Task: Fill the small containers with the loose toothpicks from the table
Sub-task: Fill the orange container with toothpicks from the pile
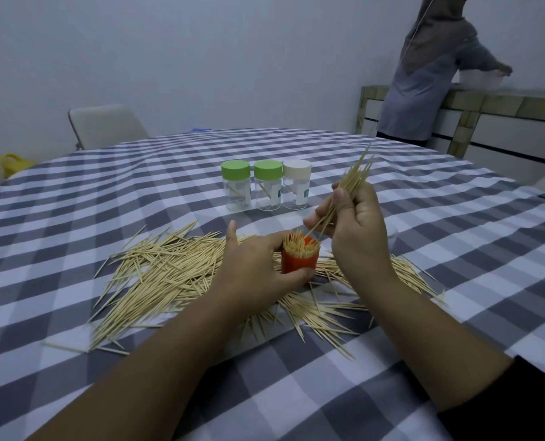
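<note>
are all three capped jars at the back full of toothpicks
No, the three capped jars look nearly empty, each showing about one toothpick through its clear wall.

Plain domestic or communal room. Evidence: round table [105,198] under grey-and-white checked cloth; folding chair [105,124] at 11 o'clock; bare white walls; tiled counter [494,105] at 2 o'clock, where a second person [430,74] stands.
</note>
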Demonstrator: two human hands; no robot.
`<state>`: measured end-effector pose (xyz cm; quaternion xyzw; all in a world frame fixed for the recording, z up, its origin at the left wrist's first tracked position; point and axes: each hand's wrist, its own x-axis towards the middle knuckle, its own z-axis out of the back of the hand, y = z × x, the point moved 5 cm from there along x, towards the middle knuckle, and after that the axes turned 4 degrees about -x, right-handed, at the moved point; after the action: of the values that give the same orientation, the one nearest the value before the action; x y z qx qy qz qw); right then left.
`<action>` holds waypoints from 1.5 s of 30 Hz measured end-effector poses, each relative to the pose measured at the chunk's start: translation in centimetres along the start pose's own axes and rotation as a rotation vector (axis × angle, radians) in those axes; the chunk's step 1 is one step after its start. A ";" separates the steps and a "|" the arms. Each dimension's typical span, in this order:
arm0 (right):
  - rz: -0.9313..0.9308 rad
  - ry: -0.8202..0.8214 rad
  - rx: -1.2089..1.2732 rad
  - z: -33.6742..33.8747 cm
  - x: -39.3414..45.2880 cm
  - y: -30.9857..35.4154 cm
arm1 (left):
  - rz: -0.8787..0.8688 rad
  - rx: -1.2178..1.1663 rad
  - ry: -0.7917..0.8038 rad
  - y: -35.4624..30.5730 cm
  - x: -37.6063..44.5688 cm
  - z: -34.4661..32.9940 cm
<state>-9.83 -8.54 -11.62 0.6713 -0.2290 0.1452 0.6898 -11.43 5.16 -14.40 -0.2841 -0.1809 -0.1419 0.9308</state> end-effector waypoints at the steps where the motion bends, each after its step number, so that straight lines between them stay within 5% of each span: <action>1: -0.015 0.017 -0.005 -0.2 0.0 -0.3 | -0.007 0.003 0.000 0.0 0.0 -0.1; 17: -0.243 0.238 -0.095 -2.2 -1.0 -2.5 | 0.000 -0.033 -0.049 0.6 -0.1 0.2; 31: -0.100 0.346 -0.102 -2.3 -1.4 -1.5 | 0.021 -0.060 -0.034 0.7 -0.2 0.0; 45: 0.170 0.528 -0.708 -3.1 -1.7 -1.9 | 0.053 -0.097 -0.005 1.1 0.1 -0.2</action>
<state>-9.91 -5.39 -14.10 0.3125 -0.1349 0.2806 0.8974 -10.83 5.89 -15.06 -0.3339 -0.1688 -0.1252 0.9189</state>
